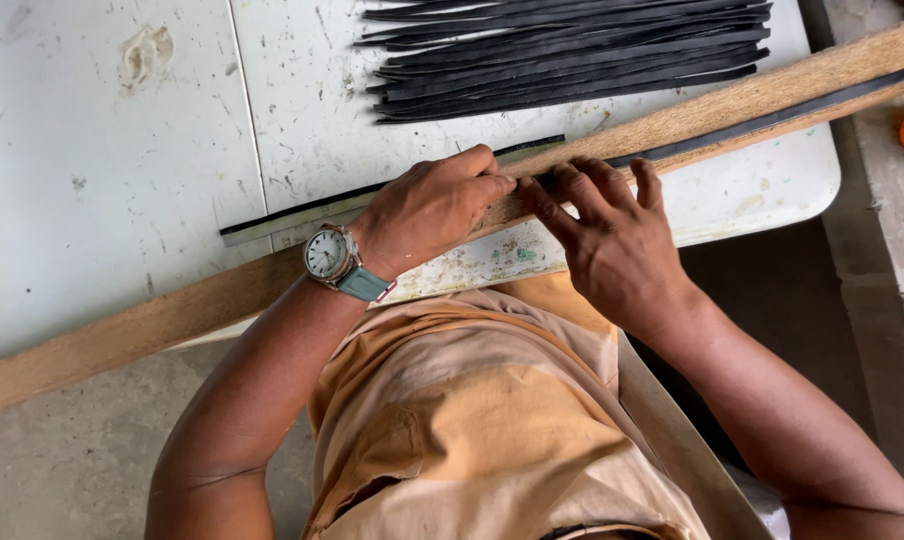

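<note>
Your left hand (434,205) and right hand (612,235) press fingertips flat, neither grip closed, on the dark strip (762,122) lying along the wooden board (152,325) across the table (102,150). Keep it aligned; its edge under your fingers seems hidden.

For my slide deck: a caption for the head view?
Both hands press a dark strip on a wooden plank; more strips beyond.
</note>
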